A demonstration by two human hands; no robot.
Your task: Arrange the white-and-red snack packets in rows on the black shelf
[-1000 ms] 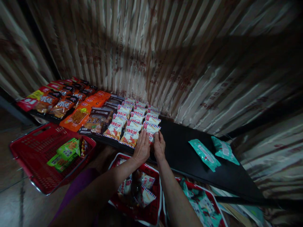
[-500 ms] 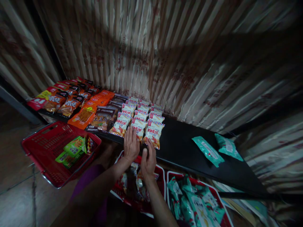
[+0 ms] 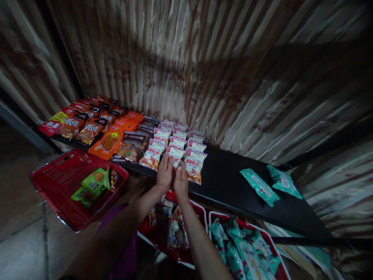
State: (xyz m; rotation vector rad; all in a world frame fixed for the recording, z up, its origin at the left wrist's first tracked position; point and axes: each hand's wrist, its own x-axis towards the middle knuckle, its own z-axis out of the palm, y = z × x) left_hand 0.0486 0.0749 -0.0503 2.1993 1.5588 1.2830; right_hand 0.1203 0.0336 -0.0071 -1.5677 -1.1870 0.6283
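Hands (image 3: pixel 173 177) — at white snack packets (image 3: pixel 176 152)

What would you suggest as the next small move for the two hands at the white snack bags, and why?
I would perhaps ease both palms gently inward to square up the middle front bag: the left hand and right hand flank its lower part, with the left front bag and right front bag close beside it.

Open stretch of black shelf (image 3: pixel 224 175) between white snack bags (image 3: pixel 195 163) and two teal packets (image 3: pixel 259 187), way in from above, bags close-packed leftward beside brown packs (image 3: pixel 131 147) and orange packs (image 3: pixel 109 142), pleated curtain (image 3: pixel 233 85) blocking the back, red baskets (image 3: pixel 48 181) below the front edge.
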